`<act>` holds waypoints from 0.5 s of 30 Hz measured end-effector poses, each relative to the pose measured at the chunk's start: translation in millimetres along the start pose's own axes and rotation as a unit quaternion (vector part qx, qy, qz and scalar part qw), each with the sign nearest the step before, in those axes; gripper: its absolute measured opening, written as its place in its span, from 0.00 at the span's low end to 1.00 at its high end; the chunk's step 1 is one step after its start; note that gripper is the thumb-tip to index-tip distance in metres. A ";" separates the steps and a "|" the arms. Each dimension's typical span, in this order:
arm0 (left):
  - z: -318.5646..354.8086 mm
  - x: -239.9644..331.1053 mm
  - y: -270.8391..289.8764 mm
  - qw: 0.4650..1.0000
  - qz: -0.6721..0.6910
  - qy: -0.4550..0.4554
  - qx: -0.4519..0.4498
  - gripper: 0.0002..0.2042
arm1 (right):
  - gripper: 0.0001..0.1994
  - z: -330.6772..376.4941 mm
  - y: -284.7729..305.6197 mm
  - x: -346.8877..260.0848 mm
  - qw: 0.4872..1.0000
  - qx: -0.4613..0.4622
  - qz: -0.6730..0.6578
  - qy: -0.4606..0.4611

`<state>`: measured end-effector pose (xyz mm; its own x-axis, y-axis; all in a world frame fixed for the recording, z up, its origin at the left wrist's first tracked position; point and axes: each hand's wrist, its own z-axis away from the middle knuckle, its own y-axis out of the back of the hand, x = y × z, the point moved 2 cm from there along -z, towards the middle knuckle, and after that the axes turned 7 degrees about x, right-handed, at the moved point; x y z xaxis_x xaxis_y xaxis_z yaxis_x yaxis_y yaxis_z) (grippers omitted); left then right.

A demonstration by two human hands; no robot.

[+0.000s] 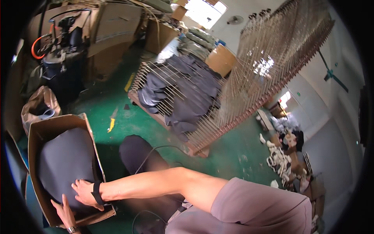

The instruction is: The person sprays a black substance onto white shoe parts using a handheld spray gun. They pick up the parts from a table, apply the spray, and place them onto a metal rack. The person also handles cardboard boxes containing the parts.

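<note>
An open cardboard box [36, 134] stands on the green floor at the lower left, filled with a stack of dark grey soft pieces [64, 160]. My right hand [83, 194], a black band on its wrist, reaches across from the right and lies flat on the near end of the stack, fingers spread. My left hand [63, 210], with a watch on the wrist, comes up from the lower edge. Its fingers rest against the stack's near edge, just below the right hand. Neither hand visibly closes around a piece.
A wooden rack of thin metal rods [218, 101] carries more dark grey pieces [183, 89] ahead. A crumpled brown bag [39, 103] and a dark machine [64, 50] stand at the left. Cardboard boxes line the back. White scraps [278, 160] litter the right. My knee [136, 152] is beside the box.
</note>
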<state>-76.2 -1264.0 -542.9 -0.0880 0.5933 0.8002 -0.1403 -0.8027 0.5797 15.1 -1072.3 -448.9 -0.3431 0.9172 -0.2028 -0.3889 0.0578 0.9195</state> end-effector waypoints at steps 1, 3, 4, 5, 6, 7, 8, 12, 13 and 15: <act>-6.7 -8.9 -3.8 1.000 0.010 -0.003 -0.012 0.47 | 0.55 -0.6 -5.6 0.6 1.000 0.020 -0.006 -0.001; -20.4 -27.6 -15.4 0.999 0.016 -0.032 -0.025 0.47 | 0.54 3.4 -23.9 11.9 0.997 0.067 -0.036 -0.002; -30.2 -43.8 -23.8 0.998 0.011 -0.057 -0.026 0.45 | 0.54 8.1 -31.5 18.3 0.994 0.099 -0.053 0.003; -36.9 -47.7 -31.9 0.996 0.004 -0.081 -0.028 0.43 | 0.54 12.0 -37.7 23.8 0.990 0.118 -0.077 0.006; -23.2 -20.9 -35.7 0.993 -0.026 -0.109 -0.033 0.39 | 0.54 20.6 -46.2 31.7 0.985 0.135 -0.105 0.000; 8.2 24.4 -15.1 0.989 -0.056 -0.135 -0.026 0.35 | 0.53 20.4 -50.5 33.6 0.980 0.155 -0.128 0.006; 33.7 61.2 9.5 0.983 -0.084 -0.160 -0.009 0.32 | 0.51 7.7 -56.9 31.0 0.976 0.171 -0.137 0.022; 56.8 94.9 27.6 0.994 0.040 0.046 -0.091 0.35 | 0.46 -6.7 -71.9 33.4 0.964 0.208 -0.153 0.063; 56.2 87.3 20.7 0.990 0.085 0.038 -0.108 0.34 | 0.47 -1.7 -77.7 40.0 0.963 0.203 -0.167 0.057; 63.2 98.5 16.2 0.989 0.115 0.037 -0.081 0.31 | 0.50 -5.5 -82.5 45.1 0.951 0.229 -0.195 0.071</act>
<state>-24.9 -1222.4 -445.0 -0.2075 0.4041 0.8909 -0.2631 -0.9002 0.3470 27.0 -1037.8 -535.8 -0.3732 0.7305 -0.5719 -0.1078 0.5781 0.8088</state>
